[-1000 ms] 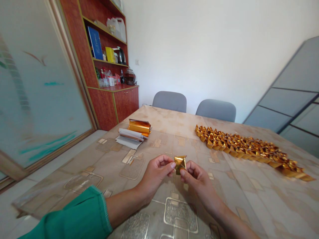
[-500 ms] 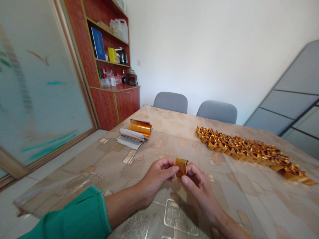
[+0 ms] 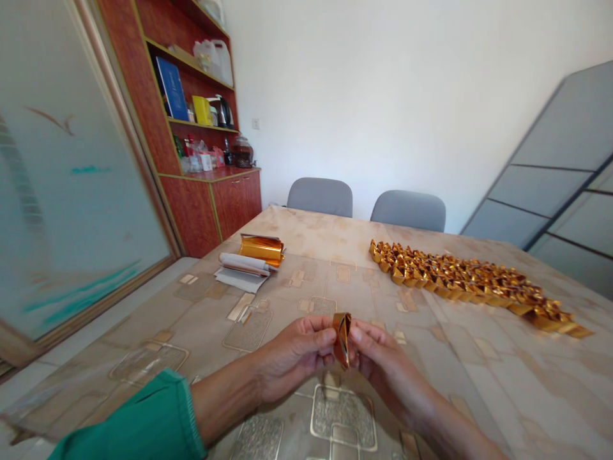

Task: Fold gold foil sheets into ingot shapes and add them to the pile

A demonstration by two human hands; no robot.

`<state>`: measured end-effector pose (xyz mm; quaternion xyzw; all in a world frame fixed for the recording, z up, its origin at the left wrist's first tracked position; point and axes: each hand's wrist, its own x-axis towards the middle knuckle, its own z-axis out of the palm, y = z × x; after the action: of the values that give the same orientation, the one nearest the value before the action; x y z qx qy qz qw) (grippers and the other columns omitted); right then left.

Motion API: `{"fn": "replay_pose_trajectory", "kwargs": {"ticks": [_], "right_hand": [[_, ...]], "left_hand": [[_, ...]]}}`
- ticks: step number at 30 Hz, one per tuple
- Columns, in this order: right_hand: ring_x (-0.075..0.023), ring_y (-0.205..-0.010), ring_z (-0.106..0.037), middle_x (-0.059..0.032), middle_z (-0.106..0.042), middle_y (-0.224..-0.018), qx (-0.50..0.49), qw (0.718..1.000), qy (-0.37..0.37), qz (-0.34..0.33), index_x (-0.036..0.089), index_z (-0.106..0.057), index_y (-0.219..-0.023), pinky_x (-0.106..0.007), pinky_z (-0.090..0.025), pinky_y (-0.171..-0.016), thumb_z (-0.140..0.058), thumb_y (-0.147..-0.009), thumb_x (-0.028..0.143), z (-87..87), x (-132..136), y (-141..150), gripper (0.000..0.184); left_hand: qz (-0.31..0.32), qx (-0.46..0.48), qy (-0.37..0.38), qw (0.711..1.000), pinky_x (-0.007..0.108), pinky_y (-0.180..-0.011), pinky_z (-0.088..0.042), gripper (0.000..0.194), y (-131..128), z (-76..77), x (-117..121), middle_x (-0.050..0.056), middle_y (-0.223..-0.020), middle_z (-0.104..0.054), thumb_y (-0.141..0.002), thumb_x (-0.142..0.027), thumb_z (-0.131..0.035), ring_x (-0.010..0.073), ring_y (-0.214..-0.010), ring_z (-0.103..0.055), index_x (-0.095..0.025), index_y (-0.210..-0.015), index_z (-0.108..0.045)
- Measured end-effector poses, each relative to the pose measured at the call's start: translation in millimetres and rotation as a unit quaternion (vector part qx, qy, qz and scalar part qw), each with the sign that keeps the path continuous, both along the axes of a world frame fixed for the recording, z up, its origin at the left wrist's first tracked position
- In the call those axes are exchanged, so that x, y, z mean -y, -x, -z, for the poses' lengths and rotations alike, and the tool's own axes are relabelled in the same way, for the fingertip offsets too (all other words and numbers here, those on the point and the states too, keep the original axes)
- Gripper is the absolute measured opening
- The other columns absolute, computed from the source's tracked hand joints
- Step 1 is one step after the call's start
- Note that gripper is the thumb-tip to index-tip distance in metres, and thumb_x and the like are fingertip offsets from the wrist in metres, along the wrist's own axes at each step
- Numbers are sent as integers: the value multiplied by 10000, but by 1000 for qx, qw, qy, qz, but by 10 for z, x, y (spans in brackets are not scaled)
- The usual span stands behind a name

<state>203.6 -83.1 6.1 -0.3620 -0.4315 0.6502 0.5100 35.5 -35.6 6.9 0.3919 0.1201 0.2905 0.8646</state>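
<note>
A small folded piece of gold foil paper [image 3: 341, 338] is held upright above the table, an opening with pointed ends facing me. My left hand [image 3: 301, 348] pinches its left side between thumb and fingers. On its right side, my right hand [image 3: 376, 348] grips it the same way. To the right lie many similar gold paper folds [image 3: 460, 278], packed together in long rows. A stack of gold foil sheets [image 3: 261, 249] rests at the left of the table, beside curled white-backed sheets [image 3: 242, 271].
The table [image 3: 297, 300] has a patterned, clear-covered cloth. Two grey chairs [image 3: 320, 197] [image 3: 408, 209] stand at its far side. At the back left is a reddish wooden cabinet [image 3: 191, 204] with shelves, next to a frosted glass door [image 3: 81, 191].
My hands have turned the folded gold paper, so its slit-like opening now faces me. My right fingers have shifted up along its side. The whole view has swung slightly right.
</note>
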Motion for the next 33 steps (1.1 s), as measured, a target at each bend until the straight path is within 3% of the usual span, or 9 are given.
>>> {"fn": "replay_pose_trajectory", "kwargs": {"ticks": [3, 7, 10, 14, 19, 25, 33], "right_hand": [[-76, -568, -424, 35, -521, -609, -34, 999, 10, -3, 149, -639, -714, -191, -381, -574, -785, -787, 487, -12, 2, -7, 375], [-43, -387, -256, 111, -412, -445, -98, 991, 40, -85, 160, -666, -859, -156, -325, -417, -756, -834, 449, 24, -3, -26, 303], [-35, -314, -163, 134, -409, -399, -125, 984, 34, -125, 177, -662, -942, -143, -285, -338, -707, -890, 403, 67, 3, -53, 236], [-32, -286, -181, 130, -455, -404, -152, 977, 20, -149, 177, -657, -1002, -127, -304, -320, -671, -925, 374, 95, 11, -86, 212], [-30, -297, -254, 107, -519, -436, -150, 973, 19, -175, 173, -644, -932, -127, -370, -350, -707, -894, 382, 85, 7, -81, 221], [-25, -291, -256, 104, -519, -418, -138, 980, 33, -142, 167, -654, -891, -129, -370, -346, -732, -870, 374, 42, -5, -52, 222], [-22, -313, -204, 119, -450, -402, -121, 985, 50, -110, 156, -679, -890, -130, -342, -356, -758, -849, 376, 5, -23, -55, 237]], "left_hand": [[17, 13, 22, 1000, 248, -760, -429, 187, 5, 6, 10, 21, -753, -650, -823, -290, -766, 125, -722, -580, -121, -890, -719], [40, 3, 38, 998, 252, -747, -432, 235, -4, 7, 36, -7, -697, -598, -769, -344, -809, 133, -696, -566, -142, -846, -716], [30, -17, 39, 999, 215, -681, -407, 259, -2, 12, 56, -20, -684, -585, -723, -366, -843, 126, -688, -552, -164, -822, -714], [26, -32, 50, 998, 198, -640, -390, 270, 3, 1, 88, -26, -658, -584, -694, -355, -865, 101, -635, -518, -150, -767, -703], [51, -9, 73, 996, 268, -738, -435, 365, -16, 9, 117, 13, -718, -629, -649, -366, -898, 142, -690, -571, -126, -824, -685], [57, 15, 105, 993, 244, -664, -437, 267, -31, 51, 99, 15, -715, -597, -736, -297, -841, 121, -638, -530, -142, -875, -675], [28, 16, 132, 991, 184, -600, -400, 272, -12, 36, 72, 5, -764, -580, -757, -212, -820, 71, -610, -510, -124, -968, -674]]}}
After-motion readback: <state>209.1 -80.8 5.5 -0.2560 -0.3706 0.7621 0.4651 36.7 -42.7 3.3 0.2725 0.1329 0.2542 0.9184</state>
